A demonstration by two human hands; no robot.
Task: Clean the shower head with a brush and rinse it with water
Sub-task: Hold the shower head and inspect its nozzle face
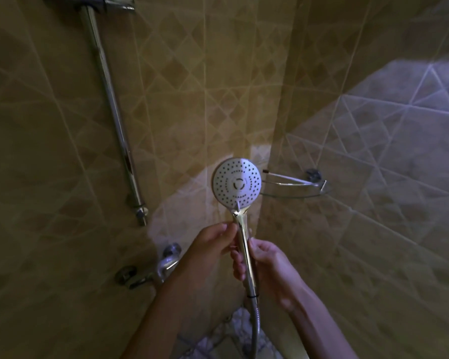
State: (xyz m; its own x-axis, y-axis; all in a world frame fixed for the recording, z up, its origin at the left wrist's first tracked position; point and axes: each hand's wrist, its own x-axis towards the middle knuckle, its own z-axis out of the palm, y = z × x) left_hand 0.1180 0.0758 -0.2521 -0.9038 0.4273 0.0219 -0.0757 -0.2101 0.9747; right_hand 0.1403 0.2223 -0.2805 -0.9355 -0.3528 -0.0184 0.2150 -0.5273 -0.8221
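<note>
A round shower head (237, 183) is held upright in the corner of a tiled stall, its flat white face toward the camera, dotted with rings of small dark nozzle holes around a central ring. Its handle (246, 251) is smooth polished chrome, tapering down to a ribbed metal hose (255, 325) that drops out of view at the bottom.

The left hand (213, 246) grips the handle from the left, thumb near the top of the neck and fingers (237, 265) curled round behind it. The right hand (268, 263) holds the handle from the right, its fingers wrapped against the chrome just beside the left hand's.

The walls (62, 125) are glossy ochre tile with a diamond pattern and pale grout. A chrome slide rail (114, 117) runs down the left wall. Below it sits a chrome mixer tap (151, 270). On the right wall a curved glass corner shelf (296, 189) with a thin wire rail is fixed; whether anything lies on it I cannot tell.
</note>
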